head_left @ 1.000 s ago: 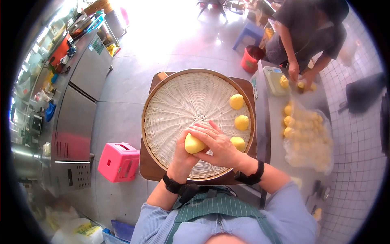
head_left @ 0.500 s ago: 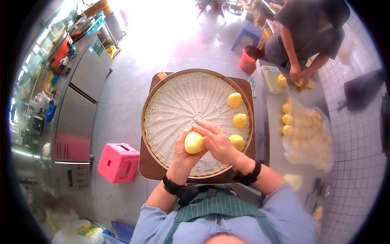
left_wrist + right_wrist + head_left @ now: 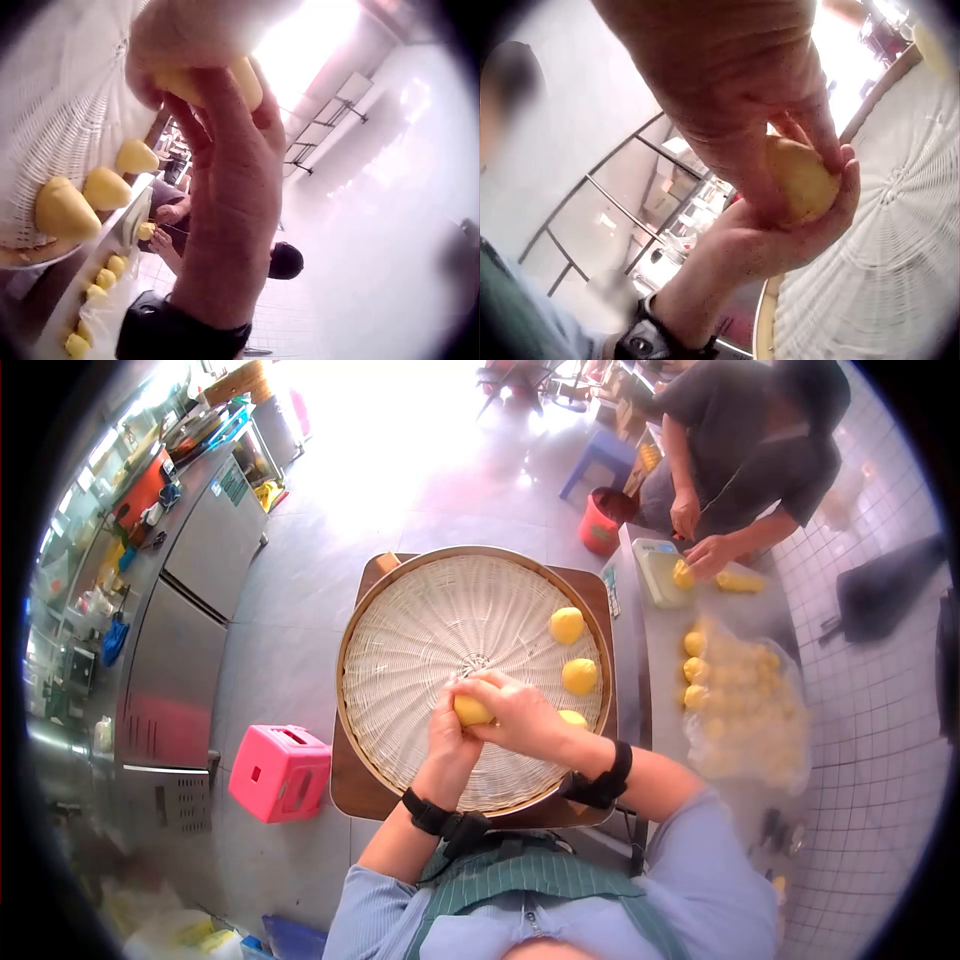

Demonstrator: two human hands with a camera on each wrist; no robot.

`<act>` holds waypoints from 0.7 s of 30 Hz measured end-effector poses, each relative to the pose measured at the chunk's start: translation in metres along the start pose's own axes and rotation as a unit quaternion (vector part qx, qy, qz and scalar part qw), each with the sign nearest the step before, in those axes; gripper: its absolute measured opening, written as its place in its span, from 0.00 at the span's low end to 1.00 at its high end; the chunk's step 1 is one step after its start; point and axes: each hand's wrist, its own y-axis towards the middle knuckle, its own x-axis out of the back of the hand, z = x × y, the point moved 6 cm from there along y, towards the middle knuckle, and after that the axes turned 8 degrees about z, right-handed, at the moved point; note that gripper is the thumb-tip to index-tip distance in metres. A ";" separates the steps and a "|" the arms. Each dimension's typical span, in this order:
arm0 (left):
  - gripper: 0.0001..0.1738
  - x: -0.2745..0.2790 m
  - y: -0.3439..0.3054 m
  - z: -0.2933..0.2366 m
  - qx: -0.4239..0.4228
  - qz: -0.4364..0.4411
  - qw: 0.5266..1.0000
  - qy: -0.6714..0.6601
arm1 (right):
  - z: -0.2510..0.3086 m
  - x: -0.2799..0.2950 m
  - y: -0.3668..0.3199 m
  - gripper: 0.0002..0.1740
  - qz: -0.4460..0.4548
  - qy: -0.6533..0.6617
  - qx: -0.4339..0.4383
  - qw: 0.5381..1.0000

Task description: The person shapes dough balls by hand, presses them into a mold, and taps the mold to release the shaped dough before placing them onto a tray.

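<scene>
A smooth yellow dough ball is held between both hands over a round woven tray. My left hand cups it from the left and below, fingers curled round its side in the right wrist view. From above and the right, my right hand grips the same dough ball, its thumb and fingers bent over it and hiding much of it. Along the tray's right side sit more dough balls: a far one, a middle one and a near one, partly hidden behind my right hand.
The tray stands on a brown board. To the right, a counter bears a scale and several dough pieces under a plastic sheet. Another person handles dough there. A pink stool stands at the left.
My right hand has closed further over the dough ball, so less of it shows. The head view has shifted slightly. The other person's hands have parted, one now near the scale.
</scene>
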 end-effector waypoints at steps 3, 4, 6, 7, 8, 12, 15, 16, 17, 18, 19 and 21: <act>0.22 -0.019 -0.006 -0.013 0.017 0.091 0.995 -0.019 | -0.039 0.018 0.031 0.27 0.000 0.006 -0.016 1.000; 0.23 -0.013 -0.009 -0.023 -0.014 0.036 0.999 0.027 | -0.058 0.029 0.045 0.26 -0.019 -0.010 -0.034 0.999; 0.24 -0.006 -0.023 -0.042 -0.053 -0.022 0.995 0.077 | -0.109 0.055 0.071 0.27 -0.016 -0.050 -0.150 0.987; 0.24 0.001 -0.032 -0.048 -0.056 -0.021 0.995 0.080 | -0.132 0.067 0.082 0.26 -0.024 -0.082 -0.186 0.979; 0.23 0.010 -0.041 -0.054 -0.056 -0.022 0.994 0.087 | -0.152 0.077 0.089 0.25 -0.031 -0.112 -0.223 0.968; 0.19 0.048 -0.071 -0.060 -0.070 -0.050 0.993 0.083 | -0.204 0.080 0.111 0.25 -0.032 -0.144 -0.273 0.951; 0.18 0.059 -0.086 -0.059 -0.067 -0.077 0.992 0.080 | -0.219 0.074 0.117 0.27 -0.055 -0.144 -0.279 0.948; 0.18 0.060 -0.090 -0.057 -0.069 -0.072 0.992 0.082 | -0.219 0.074 0.118 0.29 -0.029 -0.139 -0.271 0.952; 0.18 0.061 -0.093 -0.056 -0.061 -0.070 0.992 0.083 | -0.220 0.074 0.116 0.30 -0.005 -0.134 -0.265 0.955; 0.18 0.061 -0.096 -0.054 -0.057 -0.067 0.992 0.090 | -0.201 0.084 0.116 0.33 -0.010 -0.138 -0.271 0.953; 0.18 0.060 -0.097 -0.053 -0.051 -0.059 0.992 0.097 | -0.196 0.089 0.113 0.33 -0.016 -0.140 -0.279 0.950; 0.19 0.061 -0.100 -0.052 -0.048 -0.050 0.991 0.114 | -0.176 0.116 0.093 0.34 -0.152 -0.185 -0.233 0.942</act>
